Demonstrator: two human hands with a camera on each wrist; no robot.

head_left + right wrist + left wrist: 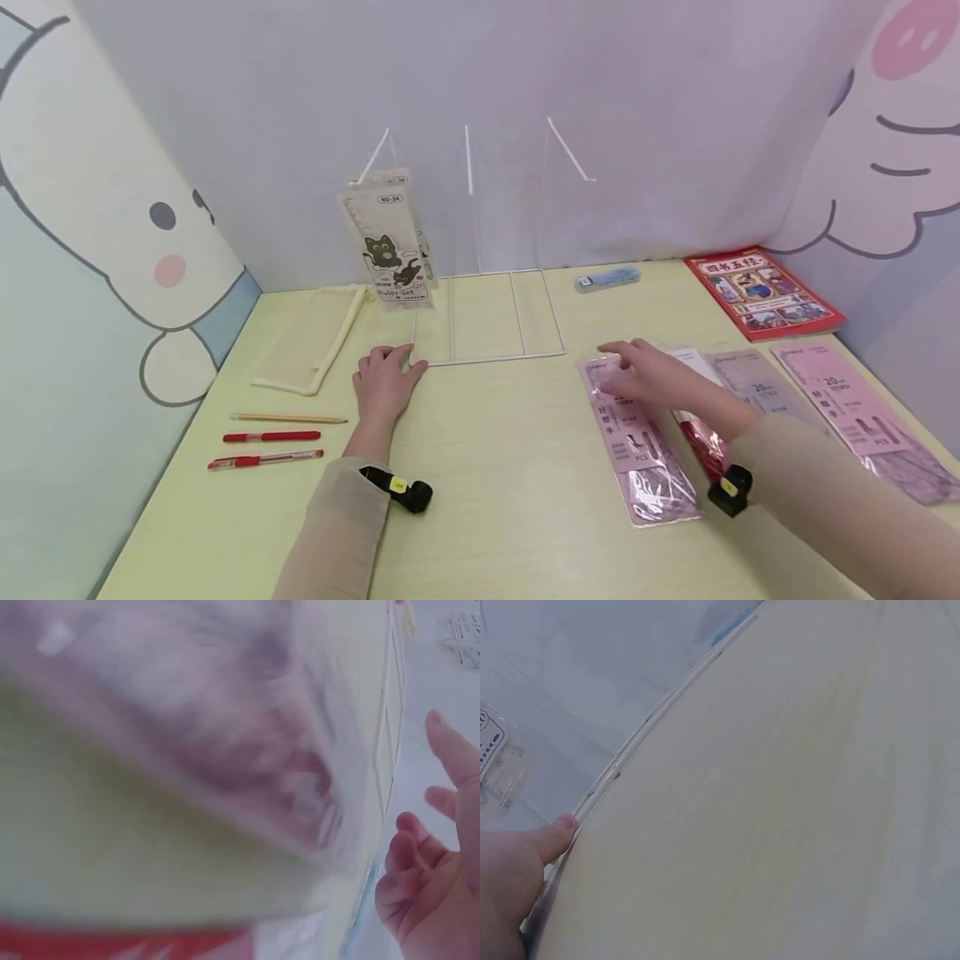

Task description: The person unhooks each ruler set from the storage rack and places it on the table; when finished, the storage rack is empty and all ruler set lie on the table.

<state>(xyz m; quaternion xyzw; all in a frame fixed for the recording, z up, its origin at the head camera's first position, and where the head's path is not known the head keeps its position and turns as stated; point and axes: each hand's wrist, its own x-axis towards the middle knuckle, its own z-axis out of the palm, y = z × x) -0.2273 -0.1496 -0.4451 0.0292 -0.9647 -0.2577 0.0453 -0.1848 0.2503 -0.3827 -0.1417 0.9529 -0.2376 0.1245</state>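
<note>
My left hand grips the front left corner of a white wire display rack, its thumb lying against the front rod. From the rack's left hook hang ruler set packs with a cat design; the middle and right hooks carry nothing. Over the top end of a pink ruler pack on the table hovers my right hand, fingers loosely bent and apart. In the right wrist view that hand holds nothing, and the clear-wrapped pack appears blurred beside it.
More wrapped packs, a grey one and a pink one, lie to the right. A red book sits behind them. A blue packet is near the back. At left are a mesh pouch, pencil and red pens.
</note>
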